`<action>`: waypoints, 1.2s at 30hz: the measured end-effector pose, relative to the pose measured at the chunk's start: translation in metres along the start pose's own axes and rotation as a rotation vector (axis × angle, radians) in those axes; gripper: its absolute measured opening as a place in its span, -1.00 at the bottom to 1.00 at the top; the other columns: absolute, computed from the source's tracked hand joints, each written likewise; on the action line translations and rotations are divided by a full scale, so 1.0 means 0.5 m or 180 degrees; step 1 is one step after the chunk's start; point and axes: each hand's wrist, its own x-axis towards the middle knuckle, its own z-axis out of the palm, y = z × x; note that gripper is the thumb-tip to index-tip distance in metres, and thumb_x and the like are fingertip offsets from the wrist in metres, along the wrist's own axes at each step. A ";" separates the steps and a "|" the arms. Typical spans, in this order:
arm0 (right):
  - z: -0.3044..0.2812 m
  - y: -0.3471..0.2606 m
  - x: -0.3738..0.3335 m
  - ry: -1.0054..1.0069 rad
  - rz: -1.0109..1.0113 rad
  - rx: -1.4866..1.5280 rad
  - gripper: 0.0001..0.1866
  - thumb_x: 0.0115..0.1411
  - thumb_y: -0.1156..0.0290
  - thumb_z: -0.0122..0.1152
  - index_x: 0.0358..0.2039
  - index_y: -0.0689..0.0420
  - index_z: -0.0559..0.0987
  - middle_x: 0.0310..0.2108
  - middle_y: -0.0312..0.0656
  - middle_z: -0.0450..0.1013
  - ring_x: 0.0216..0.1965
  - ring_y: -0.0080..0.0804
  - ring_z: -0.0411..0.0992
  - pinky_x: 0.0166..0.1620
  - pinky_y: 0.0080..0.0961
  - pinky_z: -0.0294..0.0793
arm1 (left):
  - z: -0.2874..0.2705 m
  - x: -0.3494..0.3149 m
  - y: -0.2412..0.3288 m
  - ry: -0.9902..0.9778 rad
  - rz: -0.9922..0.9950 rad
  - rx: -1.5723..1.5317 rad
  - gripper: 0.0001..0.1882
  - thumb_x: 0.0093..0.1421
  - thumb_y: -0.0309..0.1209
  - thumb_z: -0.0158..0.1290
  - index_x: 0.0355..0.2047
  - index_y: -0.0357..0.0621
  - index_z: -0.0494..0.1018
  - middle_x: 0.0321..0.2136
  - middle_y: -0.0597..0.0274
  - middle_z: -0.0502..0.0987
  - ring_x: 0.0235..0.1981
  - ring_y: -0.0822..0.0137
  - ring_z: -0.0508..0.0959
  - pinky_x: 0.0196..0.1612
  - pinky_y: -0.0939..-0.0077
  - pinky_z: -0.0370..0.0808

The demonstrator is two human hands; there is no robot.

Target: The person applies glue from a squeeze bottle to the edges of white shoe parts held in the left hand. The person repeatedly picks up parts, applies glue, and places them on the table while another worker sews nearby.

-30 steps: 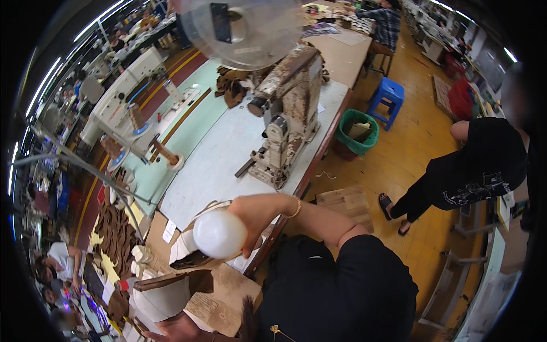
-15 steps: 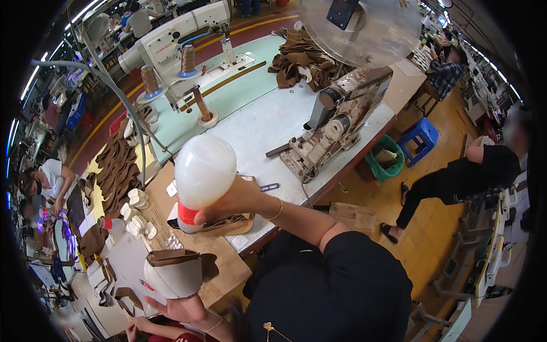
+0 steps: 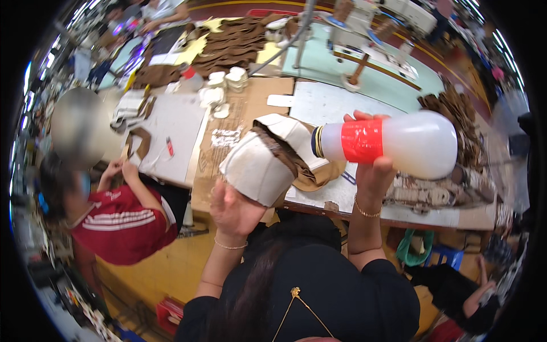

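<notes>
My right hand (image 3: 373,181) is closed round the red-taped part of a translucent white squeeze bottle (image 3: 424,142). The bottle lies sideways in the air, its banded neck pointing left. My left hand (image 3: 236,212) holds up a cap (image 3: 259,168) with white panels outside and a brown edge; the thumb shows, while most fingers are hidden behind the cap. Just beyond it, another white-panelled cap (image 3: 285,126) rests on the table, with a brown curved piece (image 3: 322,175) beside it.
White oval pads (image 3: 213,97) lie piled on cardboard, near a second red-banded bottle (image 3: 192,80). Brown fabric pieces (image 3: 236,43) cover the far left. A sewing machine (image 3: 364,43) stands at the back. A person in a red shirt (image 3: 128,225) works at my left; a rusty machine (image 3: 424,191) stands right.
My view has swung left. The bottle has gone from upside down to sideways, its neck now toward the cap. My left hand and the cap have come up nearer to the bottle.
</notes>
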 end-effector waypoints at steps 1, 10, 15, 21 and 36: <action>0.017 0.006 -0.009 -0.0150 0.0010 -0.0038 -0.06 -0.29 -0.18 0.34 -0.06 0.25 0.22 -0.17 0.09 0.36 -0.13 -0.07 0.40 -0.02 -0.12 0.39 | 0.001 -0.002 -0.002 0.0023 0.0058 0.0088 -0.15 0.06 0.17 -0.17 0.20 -0.14 -0.05 0.19 0.09 0.04 0.21 0.12 0.04 0.21 0.06 -0.09; 0.060 0.083 -0.006 -0.0610 -0.0194 -0.0991 -0.37 -0.16 0.19 0.41 -0.11 0.20 0.39 -0.18 -0.12 0.41 -0.15 -0.34 0.40 -0.02 -0.40 0.38 | -0.010 -0.035 0.021 0.0111 0.0253 0.0610 -0.14 0.03 0.18 -0.13 0.19 -0.13 -0.01 0.17 0.09 0.07 0.20 0.10 0.05 0.22 0.13 -0.04; 0.114 0.046 -0.018 -0.1020 -0.0151 -0.0148 -0.46 -0.25 0.18 0.47 -0.29 0.20 0.48 -0.29 -0.14 0.45 -0.19 -0.34 0.42 -0.09 -0.35 0.40 | -0.026 -0.038 0.030 0.0046 0.0067 0.1256 -0.05 -0.03 0.25 -0.10 0.20 -0.14 -0.05 0.19 0.09 0.02 0.22 0.12 0.01 0.22 0.14 -0.03; 0.083 0.053 0.049 -0.0574 -0.0341 -0.1596 -0.65 -0.15 0.31 0.41 -0.35 0.19 0.55 -0.39 -0.24 0.49 -0.39 -0.49 0.44 -0.30 -0.57 0.45 | -0.018 -0.043 0.042 -0.0080 -0.0061 0.1234 0.11 -0.13 0.45 -0.27 0.22 -0.15 -0.13 0.20 0.09 -0.01 0.23 0.14 0.00 0.22 0.14 -0.05; 0.125 0.078 0.003 -0.1762 0.0687 -0.0904 -0.51 -0.04 0.27 0.31 -0.11 0.18 0.41 -0.19 -0.18 0.42 -0.10 -0.34 0.37 0.01 -0.36 0.32 | 0.037 0.013 0.056 0.0166 -0.0607 -0.0116 0.22 -0.24 0.59 -0.51 0.20 -0.17 -0.08 0.09 0.11 0.20 -0.09 0.29 0.32 -0.13 0.52 0.28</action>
